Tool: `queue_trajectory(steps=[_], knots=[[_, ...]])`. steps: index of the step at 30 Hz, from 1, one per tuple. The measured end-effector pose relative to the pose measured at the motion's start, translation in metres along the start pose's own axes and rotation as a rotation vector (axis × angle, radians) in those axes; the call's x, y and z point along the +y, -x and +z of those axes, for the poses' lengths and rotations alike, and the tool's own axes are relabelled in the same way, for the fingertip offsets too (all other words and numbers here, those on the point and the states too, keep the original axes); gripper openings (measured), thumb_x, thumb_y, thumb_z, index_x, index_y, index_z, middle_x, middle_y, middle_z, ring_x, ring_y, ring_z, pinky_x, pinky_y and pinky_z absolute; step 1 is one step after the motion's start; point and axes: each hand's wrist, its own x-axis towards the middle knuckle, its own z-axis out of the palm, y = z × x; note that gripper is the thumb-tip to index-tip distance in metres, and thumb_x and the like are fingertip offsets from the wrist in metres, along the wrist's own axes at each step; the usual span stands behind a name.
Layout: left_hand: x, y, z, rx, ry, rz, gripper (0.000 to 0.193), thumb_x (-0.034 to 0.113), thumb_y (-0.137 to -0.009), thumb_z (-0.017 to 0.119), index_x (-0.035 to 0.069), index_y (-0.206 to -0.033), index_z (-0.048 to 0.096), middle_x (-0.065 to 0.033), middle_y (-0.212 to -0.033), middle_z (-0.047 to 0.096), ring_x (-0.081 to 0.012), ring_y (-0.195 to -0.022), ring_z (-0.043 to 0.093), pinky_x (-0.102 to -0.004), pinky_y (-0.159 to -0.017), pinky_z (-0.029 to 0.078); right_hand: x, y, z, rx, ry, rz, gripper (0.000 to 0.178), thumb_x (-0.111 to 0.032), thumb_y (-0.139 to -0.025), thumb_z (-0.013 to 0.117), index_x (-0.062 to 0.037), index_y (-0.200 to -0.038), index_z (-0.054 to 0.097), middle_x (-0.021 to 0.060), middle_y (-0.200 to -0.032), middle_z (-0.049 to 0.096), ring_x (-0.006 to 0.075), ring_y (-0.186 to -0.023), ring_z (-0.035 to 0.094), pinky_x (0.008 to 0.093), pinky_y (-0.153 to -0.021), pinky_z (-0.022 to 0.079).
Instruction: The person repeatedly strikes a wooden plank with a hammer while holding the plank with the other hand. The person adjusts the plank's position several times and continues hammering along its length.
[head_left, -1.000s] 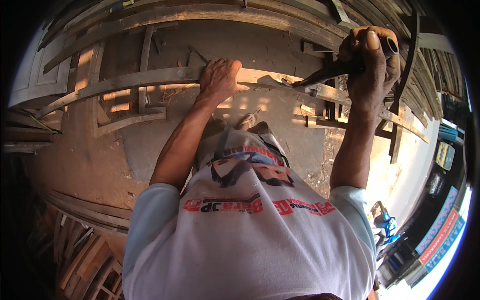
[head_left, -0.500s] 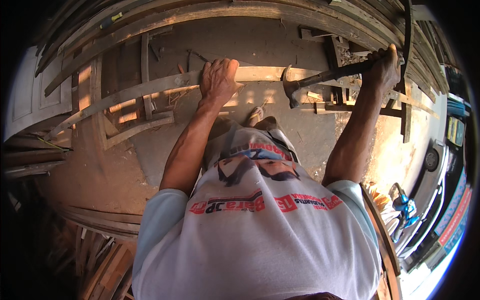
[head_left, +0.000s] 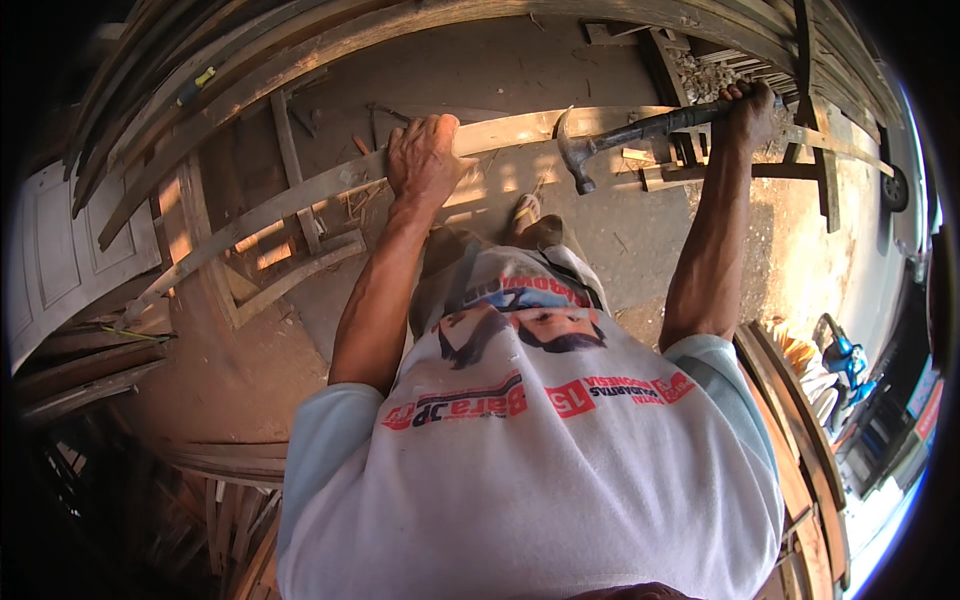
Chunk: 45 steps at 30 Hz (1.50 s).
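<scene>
A long, thin wooden board (head_left: 310, 188) runs across in front of me from lower left to upper right. My left hand (head_left: 425, 158) is closed over it near its middle, fingers wrapped over the far edge. In my right hand (head_left: 748, 115) is a dark-handled claw hammer (head_left: 640, 130), gripped near the handle's end. Its metal head lies to the left, over the board's near edge, with the claw pointing away from me and the striking face toward me. Whether the hammer touches the board I cannot tell.
Long planks (head_left: 340, 50) span the far side, with a yellow-and-dark tool (head_left: 196, 86) on them. Below the board at left stands a wooden frame (head_left: 290, 280). A white panelled door (head_left: 80, 255) leans at far left. Stacked boards (head_left: 800, 450) lie right of me, beside a blue machine (head_left: 848, 365).
My view has turned slightly, so the surroundings appear tilted. My left hand keeps its hold on the board, and the hammer stays in my right hand with its head over the board.
</scene>
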Motion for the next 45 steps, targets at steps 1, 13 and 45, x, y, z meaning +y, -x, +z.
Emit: queue_trajectory(steps=[1,13,45], knots=[[0.000,-0.003,0.000,-0.004,0.005,-0.002,0.053,0.036,-0.063,0.096,0.013,-0.098,0.064,-0.0057,-0.099,0.071,-0.0284,-0.099,0.067,-0.0462,-0.086,0.047,0.001,0.004,0.010,0.025,0.041,-0.027,0.018,-0.015,-0.099,0.060,0.0021,-0.096,0.056,0.0123,-0.080,0.058,0.0205,-0.061,0.054,0.0330,-0.053,0.047],[-0.003,-0.006,0.009,0.008,0.054,-0.026,0.061,0.046,-0.061,0.094,0.012,-0.101,0.064,-0.0078,-0.100,0.071,-0.0282,-0.103,0.067,-0.0446,-0.090,0.047,0.029,-0.037,-0.002,-0.048,0.166,0.126,0.027,-0.031,-0.103,0.062,-0.0063,-0.096,0.054,0.0080,-0.078,0.053,0.0210,-0.064,0.052,0.0342,-0.058,0.047],[-0.025,-0.011,0.017,0.027,0.218,0.038,0.054,0.040,-0.068,0.094,0.011,-0.104,0.067,-0.0096,-0.098,0.071,-0.0286,-0.101,0.069,-0.0419,-0.092,0.052,-0.092,0.240,0.217,-1.482,0.701,-0.464,0.025,-0.028,-0.105,0.062,-0.0041,-0.108,0.066,0.0097,-0.086,0.072,0.0179,-0.078,0.072,0.0300,-0.064,0.059]])
